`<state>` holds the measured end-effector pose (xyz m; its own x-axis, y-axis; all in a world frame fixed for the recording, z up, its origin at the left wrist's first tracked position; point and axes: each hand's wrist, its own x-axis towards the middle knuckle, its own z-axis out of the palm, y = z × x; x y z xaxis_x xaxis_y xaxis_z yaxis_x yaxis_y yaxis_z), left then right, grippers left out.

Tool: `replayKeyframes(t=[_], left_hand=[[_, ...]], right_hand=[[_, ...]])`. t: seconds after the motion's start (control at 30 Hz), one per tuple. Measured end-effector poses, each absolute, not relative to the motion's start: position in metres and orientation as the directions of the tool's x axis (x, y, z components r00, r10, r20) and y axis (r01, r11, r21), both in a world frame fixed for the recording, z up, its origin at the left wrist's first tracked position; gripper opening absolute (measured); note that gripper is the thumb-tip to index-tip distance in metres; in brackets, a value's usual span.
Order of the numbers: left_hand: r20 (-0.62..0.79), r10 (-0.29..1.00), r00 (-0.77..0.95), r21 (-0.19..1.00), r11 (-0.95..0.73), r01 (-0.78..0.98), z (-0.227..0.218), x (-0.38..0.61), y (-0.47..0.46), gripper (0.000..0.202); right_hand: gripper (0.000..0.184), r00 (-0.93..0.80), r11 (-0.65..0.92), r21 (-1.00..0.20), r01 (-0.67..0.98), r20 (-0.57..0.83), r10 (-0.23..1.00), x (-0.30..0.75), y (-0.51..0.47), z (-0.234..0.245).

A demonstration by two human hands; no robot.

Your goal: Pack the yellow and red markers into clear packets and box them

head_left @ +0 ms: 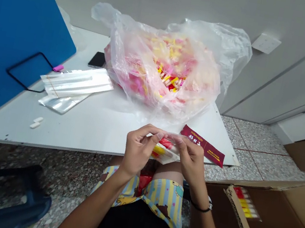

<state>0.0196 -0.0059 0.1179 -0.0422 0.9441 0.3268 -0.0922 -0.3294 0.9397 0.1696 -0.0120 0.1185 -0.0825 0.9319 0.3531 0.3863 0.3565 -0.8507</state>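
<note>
Over the lap [155, 197], left hand [137, 148] and right hand [189, 162] grasp a half-hidden packet [165, 149], apparently.

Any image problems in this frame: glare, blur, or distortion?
Head view: soft, even indoor light, with glare on the plastic bag; wide-angle bending curves the table edge; the left hand, right hand and packet look fairly sharp.

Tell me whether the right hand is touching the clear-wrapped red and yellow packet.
Touching. The head view shows the right hand with its fingers pressed on the upper edge of the clear-wrapped red and yellow packet.
</note>
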Motion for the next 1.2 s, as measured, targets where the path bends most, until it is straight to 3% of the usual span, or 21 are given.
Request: replayKeyframes(t=[0.23,0.43,0.57,0.83,0.97,1.1,1.2], left_hand=[[0.226,0.961,0.160,0.971,-0.208,-0.120,0.111,0.018,-0.006,0.016],[0.369,0.928,0.052,0.929,-0.369,-0.007,0.116,0.026,-0.007,0.021],[0.387,0.921,-0.046,0.922,-0.387,0.011,0.116,0.031,-0.007,0.022],[0.337,0.924,0.180,0.938,-0.315,-0.144,0.106,0.030,-0.005,0.024],[0.330,0.937,0.114,0.943,-0.322,-0.083,0.106,0.033,-0.007,0.022],[0.308,0.951,-0.025,0.948,-0.309,-0.082,0.103,0.039,-0.008,0.026],[0.292,0.946,-0.140,0.941,-0.310,-0.132,0.098,0.041,-0.007,0.024]], right_hand=[[0.034,-0.122,0.521,-0.796,0.307,0.510,0.851,0.172,-0.012,0.125],[0.040,-0.148,0.414,-0.852,0.320,0.386,0.910,0.175,-0.013,0.129],[0.033,-0.142,0.363,-0.852,0.376,0.334,0.932,0.176,-0.016,0.123],[0.045,-0.005,0.331,-0.915,0.232,0.339,0.941,0.179,-0.016,0.120],[0.052,-0.031,0.281,-0.942,0.182,0.280,0.960,0.178,-0.017,0.119],[0.055,-0.099,0.313,-0.911,0.268,0.297,0.950,0.176,-0.020,0.118],[0.031,-0.099,0.296,-0.888,0.351,0.279,0.955,0.175,-0.020,0.117]])
